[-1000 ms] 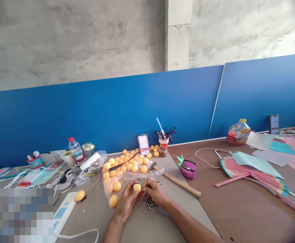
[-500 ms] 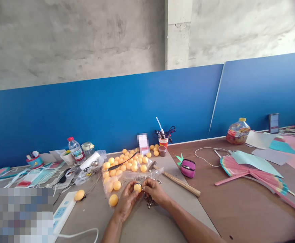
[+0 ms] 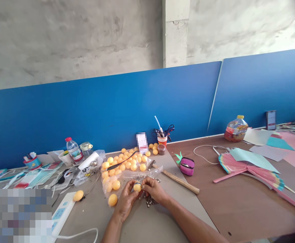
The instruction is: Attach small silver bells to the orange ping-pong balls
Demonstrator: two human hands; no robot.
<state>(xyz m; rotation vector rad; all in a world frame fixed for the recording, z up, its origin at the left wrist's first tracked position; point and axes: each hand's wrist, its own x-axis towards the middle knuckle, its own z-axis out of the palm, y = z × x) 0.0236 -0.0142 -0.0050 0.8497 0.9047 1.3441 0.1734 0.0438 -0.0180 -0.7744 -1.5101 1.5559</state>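
Orange ball (image 3: 137,187) is, in the head view, between the two hands, in front of the person and raised a little above the grey table top (image 3: 150,227). It is round, so it has no long axis to speak of; what gives it a direction is a dark band (image 3: 137,183), which sits on its upper side, turned away from the person. From the left hand (image 3: 126,201) the ball lies at the fingertips, up and to the right. From the right hand (image 3: 154,190) it lies just to the left. The left hand is the nearer one, as it carries the ball.

As for the grip, the left thumb and fingers are closed around the ball only as far as its width allows, and they hold it firmly, I judge. The right fingers are bent, with their tips gathered at the right edge of the ball; whether they pinch something small there, I am not able to say. Below the right hand lie small metal pieces (image 3: 150,201) in a heap. Beyond the hands, other orange balls (image 3: 122,167) are grouped beside a clear plastic bag (image 3: 131,174).
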